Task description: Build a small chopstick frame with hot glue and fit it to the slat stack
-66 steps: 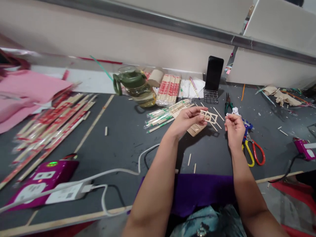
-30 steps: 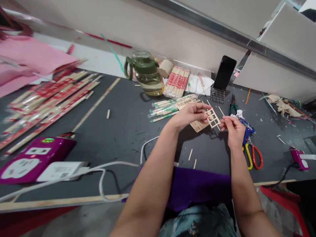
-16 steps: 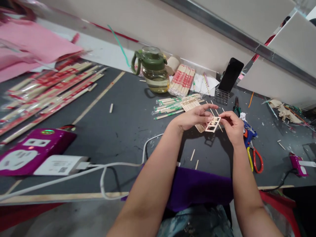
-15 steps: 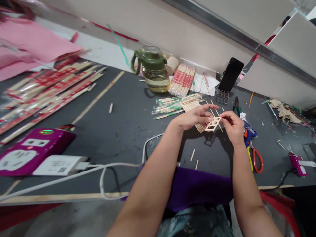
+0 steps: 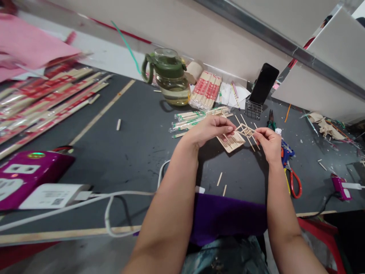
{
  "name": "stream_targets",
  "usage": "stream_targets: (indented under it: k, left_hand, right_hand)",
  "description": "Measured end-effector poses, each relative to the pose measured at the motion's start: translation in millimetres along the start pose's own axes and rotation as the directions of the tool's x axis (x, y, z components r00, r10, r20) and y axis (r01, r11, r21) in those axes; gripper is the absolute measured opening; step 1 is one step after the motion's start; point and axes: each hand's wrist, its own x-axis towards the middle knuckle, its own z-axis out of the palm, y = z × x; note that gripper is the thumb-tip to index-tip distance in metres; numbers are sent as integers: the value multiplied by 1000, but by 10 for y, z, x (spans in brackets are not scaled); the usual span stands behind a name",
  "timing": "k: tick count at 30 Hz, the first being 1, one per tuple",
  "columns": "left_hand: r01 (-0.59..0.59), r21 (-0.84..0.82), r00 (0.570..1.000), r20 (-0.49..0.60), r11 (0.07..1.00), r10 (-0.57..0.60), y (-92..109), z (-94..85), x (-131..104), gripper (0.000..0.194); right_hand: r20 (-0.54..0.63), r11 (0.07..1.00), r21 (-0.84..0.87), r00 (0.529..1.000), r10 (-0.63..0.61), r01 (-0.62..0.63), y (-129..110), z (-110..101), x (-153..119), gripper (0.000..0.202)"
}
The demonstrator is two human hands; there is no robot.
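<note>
Between my hands, a small lattice frame of thin wooden sticks (image 5: 245, 130) is held above the dark table. My left hand (image 5: 218, 127) pinches its left corner with thumb and fingers. On the opposite corner, my right hand (image 5: 267, 140) has a fingertip grip. Beneath and to the left lies a flat panel of wooden sticks (image 5: 231, 143), partly covered by my left hand. A few loose thin sticks (image 5: 252, 144) lie just under the frame. Behind my left hand are green-marked packets of wooden sticks (image 5: 182, 123).
A green-lidded glass jug (image 5: 172, 85) and red-marked chopstick packs (image 5: 205, 90) stand at the back, near a phone (image 5: 264, 83) on a wire stand. Pliers (image 5: 271, 118) and red-handled cutters (image 5: 296, 184) lie right. A white cable (image 5: 134, 193) crosses the front left beside a purple power strip (image 5: 34, 179).
The lattice frame has been turned, now showing as a diamond gripped at opposite corners. My left hand has shifted left, uncovering more of the stick panel. The view has moved slightly.
</note>
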Motion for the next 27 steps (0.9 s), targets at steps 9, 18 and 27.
stream_targets:
  k: [9, 18, 27]
  left_hand:
    - [26, 317, 957, -281, 948, 67, 87, 109, -16, 11]
    - [126, 414, 859, -501, 902, 109, -284, 200, -400, 11]
    - [131, 176, 864, -502, 976, -25, -507, 412, -452, 14]
  right_hand:
    - [36, 998, 1, 998, 55, -55, 34, 56, -17, 17]
    - [183, 992, -113, 983, -33, 55, 124, 82, -79, 10]
    - [270, 982, -171, 962, -35, 84, 158, 42, -70, 12]
